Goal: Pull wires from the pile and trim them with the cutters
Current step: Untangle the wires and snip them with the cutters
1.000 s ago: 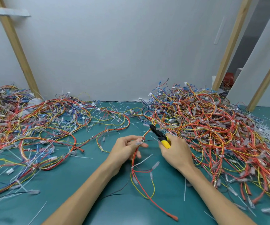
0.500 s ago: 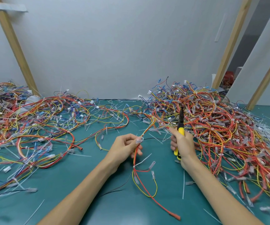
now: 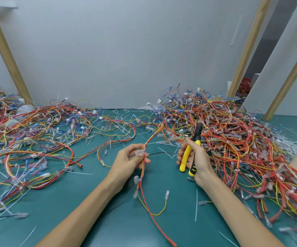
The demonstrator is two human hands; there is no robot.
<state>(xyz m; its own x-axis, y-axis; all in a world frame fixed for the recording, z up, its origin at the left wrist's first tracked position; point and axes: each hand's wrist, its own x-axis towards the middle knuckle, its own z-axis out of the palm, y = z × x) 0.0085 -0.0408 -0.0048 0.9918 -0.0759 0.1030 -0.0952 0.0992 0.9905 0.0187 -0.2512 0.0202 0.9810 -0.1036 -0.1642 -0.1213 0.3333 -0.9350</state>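
Note:
My left hand pinches a thin bundle of red and yellow wires near a white cable tie. The bundle runs up and right into the big tangled pile and hangs down toward me, ending in clear-sleeved terminals. My right hand grips the yellow-handled cutters, handles spread, dark jaws pointing up at the pile's near edge. The two hands are a hand's width apart above the green mat.
A second sprawl of wires covers the left side of the green table. Cut white cable ties and loose terminals litter the mat. Wooden posts lean against the grey wall behind.
My right hand swung the cutters from pointing left at the held bundle to upright, then drew them back toward me with handles spread. My left hand kept its hold on the wires.

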